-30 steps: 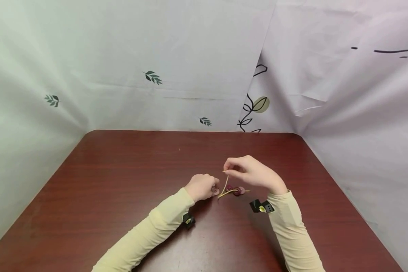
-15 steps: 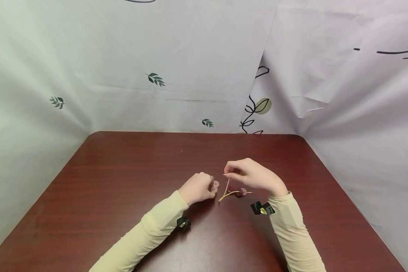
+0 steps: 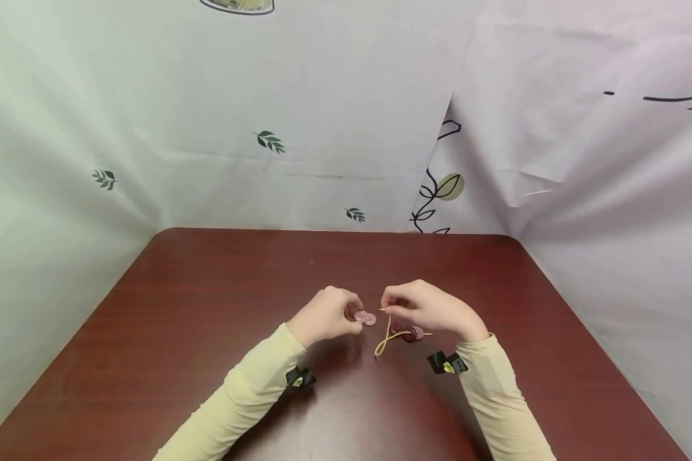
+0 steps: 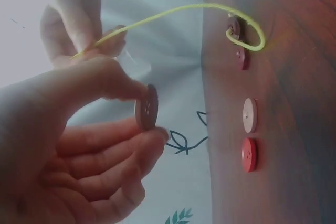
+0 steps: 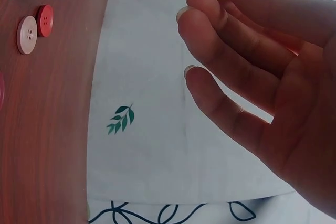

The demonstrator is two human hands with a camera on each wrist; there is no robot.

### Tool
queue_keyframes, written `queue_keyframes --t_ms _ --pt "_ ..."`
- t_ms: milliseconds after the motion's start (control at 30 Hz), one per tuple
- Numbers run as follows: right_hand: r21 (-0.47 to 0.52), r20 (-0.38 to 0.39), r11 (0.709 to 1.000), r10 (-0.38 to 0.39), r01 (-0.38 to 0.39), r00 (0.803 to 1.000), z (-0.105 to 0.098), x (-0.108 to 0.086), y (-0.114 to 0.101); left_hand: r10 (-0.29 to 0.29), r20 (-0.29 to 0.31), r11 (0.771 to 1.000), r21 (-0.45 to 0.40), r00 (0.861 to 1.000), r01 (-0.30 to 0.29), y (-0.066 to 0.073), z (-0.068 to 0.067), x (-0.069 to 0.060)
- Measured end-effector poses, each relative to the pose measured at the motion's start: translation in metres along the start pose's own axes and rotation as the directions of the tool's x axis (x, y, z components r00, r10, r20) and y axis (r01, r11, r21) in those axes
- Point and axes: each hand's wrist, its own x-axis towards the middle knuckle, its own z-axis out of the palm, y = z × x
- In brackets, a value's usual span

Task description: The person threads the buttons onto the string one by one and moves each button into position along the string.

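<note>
My left hand (image 3: 325, 315) pinches a brownish-pink button (image 4: 147, 107) on edge between thumb and fingertips, above the table. The right hand (image 3: 429, 308) pinches a yellow cord (image 4: 194, 7) close to its end between thumb and forefinger, its other fingers spread in the right wrist view. From there the cord drops and bends in a loop to a dark red button (image 3: 409, 335) on the table; a short tail shows beyond a pink button beside it. Another dark red button (image 4: 241, 57) lies close by. The two hands are close together but apart.
A pale pink button (image 5: 27, 35) and a bright red button (image 5: 45, 21) lie side by side on the brown wooden table (image 3: 236, 282). White cloth (image 3: 323, 96) with leaf prints hangs behind the table and along its sides.
My left hand has drawn back leftwards from the loose buttons, now with one between its fingertips. The right hand keeps its pinch on the cord. The head view has shifted slightly.
</note>
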Motion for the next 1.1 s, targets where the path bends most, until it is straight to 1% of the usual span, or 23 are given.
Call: queue_keyframes --t_ms 100,200,267,367,467,533,633,733,867,1000,1100 --pt "0.027 0.024 1.0 0.011 -0.011 1.0 0.0 -0.001 0.001 0.031 0.015 0.999 -0.024 0.999 -0.031 0.001 -0.002 0.001" --pt "0.061 0.056 0.998 0.025 -0.028 0.998 0.0 -0.002 0.0 0.05 0.0 0.997 -0.056 0.999 -0.05 0.003 -0.007 0.003" --pt "0.086 0.077 0.996 0.028 -0.035 0.997 0.0 -0.002 0.0 0.054 -0.026 0.995 -0.084 0.998 -0.056 0.003 -0.011 0.003" --pt "0.116 0.1 0.993 0.028 -0.04 0.995 0.0 -0.001 -0.001 0.064 -0.088 0.988 -0.131 0.994 -0.076 0.005 -0.017 0.003" --pt "0.162 0.114 0.986 0.015 -0.033 0.993 0.001 0.0 0.0 0.073 -0.152 0.978 -0.182 0.986 -0.101 0.006 -0.022 0.002" --pt "0.191 0.108 0.981 -0.01 -0.011 0.994 0.001 0.001 0.0 0.082 -0.188 0.97 -0.21 0.979 -0.122 0.006 -0.025 0.001" --pt "0.225 0.088 0.974 -0.054 0.033 0.995 0.002 0.002 0.0 0.103 -0.22 0.961 -0.229 0.97 -0.154 0.007 -0.027 0.0" --pt "0.229 0.064 0.97 -0.097 0.08 0.993 0.004 0.003 0.0 0.114 -0.222 0.958 -0.233 0.968 -0.166 0.007 -0.027 0.0" --pt "0.205 0.035 0.971 -0.135 0.125 0.99 0.005 0.004 -0.001 0.105 -0.205 0.959 -0.239 0.973 -0.154 0.006 -0.027 -0.001" --pt "0.195 0.004 0.97 -0.151 0.147 0.989 0.005 0.005 -0.003 0.089 -0.192 0.954 -0.265 0.977 -0.139 0.006 -0.027 -0.003" --pt "0.187 -0.024 0.969 -0.162 0.163 0.987 0.006 0.005 -0.004 0.092 -0.182 0.95 -0.279 0.979 -0.141 0.006 -0.028 -0.004"
